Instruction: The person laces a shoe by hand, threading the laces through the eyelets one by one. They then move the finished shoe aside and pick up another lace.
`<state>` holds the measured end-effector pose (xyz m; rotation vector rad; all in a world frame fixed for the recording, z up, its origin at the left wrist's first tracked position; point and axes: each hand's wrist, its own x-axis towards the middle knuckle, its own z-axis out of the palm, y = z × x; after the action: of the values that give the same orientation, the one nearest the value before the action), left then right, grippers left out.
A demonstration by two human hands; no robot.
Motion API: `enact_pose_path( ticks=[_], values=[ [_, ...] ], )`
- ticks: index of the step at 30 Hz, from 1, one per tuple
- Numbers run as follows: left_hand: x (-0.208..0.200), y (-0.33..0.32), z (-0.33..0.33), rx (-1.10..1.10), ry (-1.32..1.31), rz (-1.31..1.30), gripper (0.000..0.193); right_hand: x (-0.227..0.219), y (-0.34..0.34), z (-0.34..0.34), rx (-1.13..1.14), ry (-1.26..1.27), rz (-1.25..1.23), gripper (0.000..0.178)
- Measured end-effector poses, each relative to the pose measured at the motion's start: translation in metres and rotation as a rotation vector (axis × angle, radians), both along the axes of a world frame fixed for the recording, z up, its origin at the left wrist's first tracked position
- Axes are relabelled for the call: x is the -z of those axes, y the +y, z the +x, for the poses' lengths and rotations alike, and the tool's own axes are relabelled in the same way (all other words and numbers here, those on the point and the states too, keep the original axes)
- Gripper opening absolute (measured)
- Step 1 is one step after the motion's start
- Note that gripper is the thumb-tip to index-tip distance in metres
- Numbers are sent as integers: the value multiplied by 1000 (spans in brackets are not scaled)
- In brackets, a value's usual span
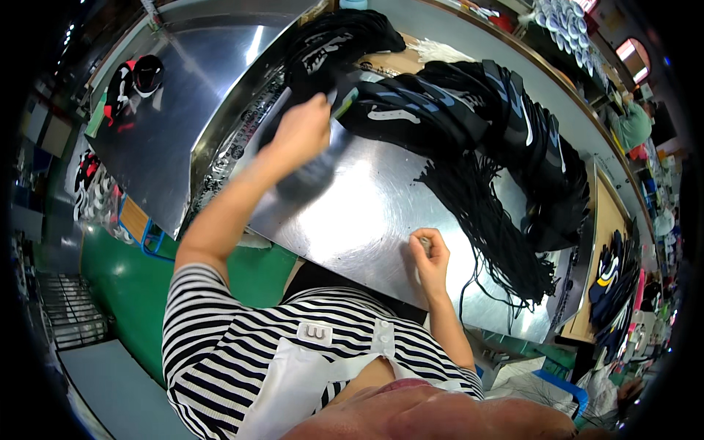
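Note:
My left hand point(304, 132) is reached out over the far left part of the shiny metal table point(352, 209). Its fingers are closed on a dark shoe upper point(315, 174), smeared by motion. Just to its right begins a long curved row of black shoe uppers point(440, 110) with blue-grey and white marks, packed tightly together. My right hand point(431, 257) hovers near the front edge, curled, with a small greyish thing partly showing between thumb and fingers. A thick bundle of black laces point(491, 227) hangs from the row and spreads across the table to its right.
Another pile of black uppers point(337, 44) stands at the back. On the left, a second metal table point(180, 95) carries a few black and red shoe parts point(136, 84). More dark uppers point(614, 286) lie on a board at the right. A blue-framed stool point(139, 224) stands lower left.

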<state>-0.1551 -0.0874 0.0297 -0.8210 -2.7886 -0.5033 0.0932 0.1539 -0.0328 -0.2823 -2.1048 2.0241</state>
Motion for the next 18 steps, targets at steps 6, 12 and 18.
enact_pose_path(
  ticks=[6, 12, 18],
  values=[
    [71, 45, -196, -221, 332, -374, 19, 0, 39, 58, 170, -225, 200, 8],
    [131, 48, -241, -237, 98, -185, 56, -7, 69, 108, 280, -184, 676, 12],
    [102, 1, -114, 38, -316, 736, 39, -14, 105, 159, 377, -290, 903, 23]
  ],
)
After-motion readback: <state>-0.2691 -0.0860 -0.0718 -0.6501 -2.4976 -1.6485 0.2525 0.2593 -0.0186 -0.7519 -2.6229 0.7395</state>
